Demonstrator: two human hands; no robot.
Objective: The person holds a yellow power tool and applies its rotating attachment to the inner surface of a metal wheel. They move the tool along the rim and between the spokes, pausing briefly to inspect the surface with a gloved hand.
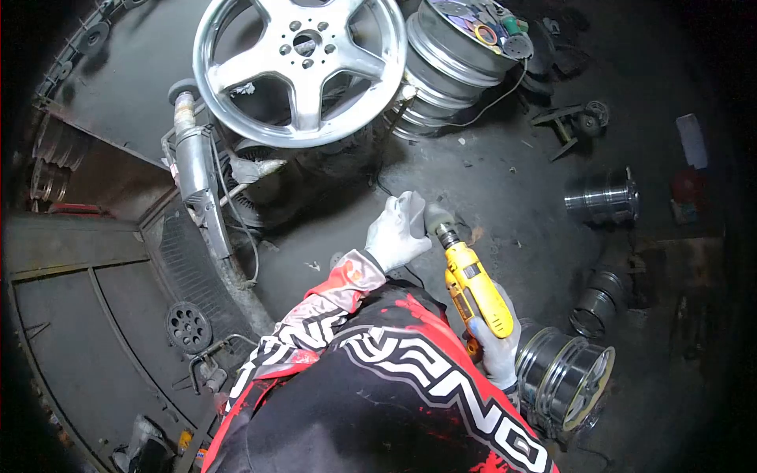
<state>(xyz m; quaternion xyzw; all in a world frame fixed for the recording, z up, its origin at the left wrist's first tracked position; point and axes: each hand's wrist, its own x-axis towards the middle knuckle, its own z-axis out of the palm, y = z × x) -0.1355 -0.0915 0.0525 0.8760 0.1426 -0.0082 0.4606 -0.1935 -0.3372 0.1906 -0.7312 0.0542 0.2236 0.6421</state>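
My right hand (498, 339), in a white glove, is wrapped round the grip of a yellow power drill (475, 285). The drill points up and away from me, with a rounded, greyish sanding head (438, 217) in its chuck. Just left of that head is my left hand (394, 235), also gloved in white. Its fingers are closed on a thin grey sheet (412, 211) that looks like sandpaper, its edge close beside the sanding head. Beyond both hands, a silver five-spoke wheel rim (306, 87) lies face up on a stand.
Stacked rims (453, 67) at the back carry a tray of small tools. A long grey power tool (197, 169) with a cable hangs left of the silver rim. More rims (552, 370) lie on the floor to my right, and a perforated disc (188, 327) is at lower left.
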